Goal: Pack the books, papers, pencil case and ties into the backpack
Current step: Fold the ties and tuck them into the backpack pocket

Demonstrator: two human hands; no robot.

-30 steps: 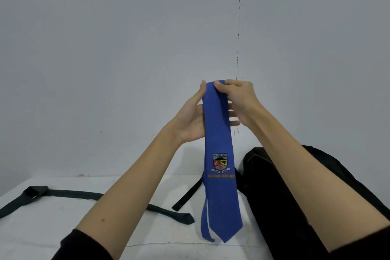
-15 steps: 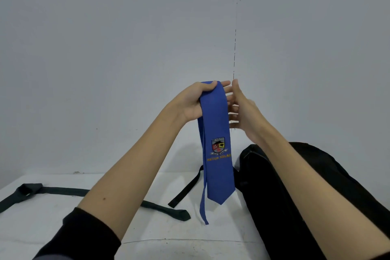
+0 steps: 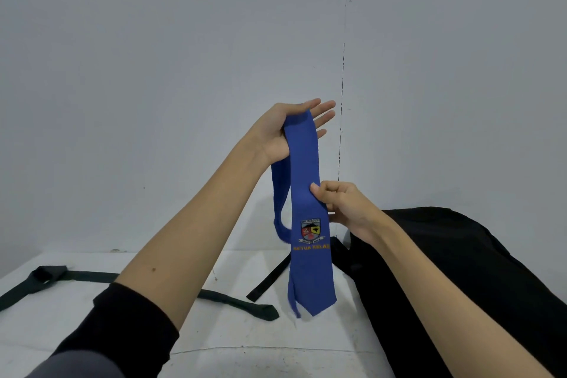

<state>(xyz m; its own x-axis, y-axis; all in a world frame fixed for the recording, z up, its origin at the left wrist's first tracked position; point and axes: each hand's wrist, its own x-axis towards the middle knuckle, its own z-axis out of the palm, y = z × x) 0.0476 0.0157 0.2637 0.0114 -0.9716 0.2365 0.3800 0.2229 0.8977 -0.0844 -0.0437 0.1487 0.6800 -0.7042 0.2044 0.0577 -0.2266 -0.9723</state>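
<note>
left hand [image 3: 287, 129] raised, palm toward camera, fingers mostly straight and spread; the thumb lies over the top fold of the blue tie [image 3: 308, 193], which drapes across the palm. right hand [image 3: 343, 205] lower now, thumb and curled fingers pinching the wide blade's right edge just above the crest. half a second ago this hand was up beside the left, fingers flat against the fold; it has dropped down the tie.

blue tie hangs in the air in front of the wall, folded over the left hand. wide blade faces the camera, crest and yellow lettering showing, tip hanging over the table [image 3: 214, 344]. behind it the narrow end makes a loop below the left wrist that was not there before.

dark green tie [image 3: 233, 301] lies flat on the table at left, passing under the left forearm, pointed end near the blue tip. black backpack [image 3: 460, 270] lies on the table at right, under the right forearm, one black strap [image 3: 268, 281] trailing out behind the blue tie. both unmoved.
</note>
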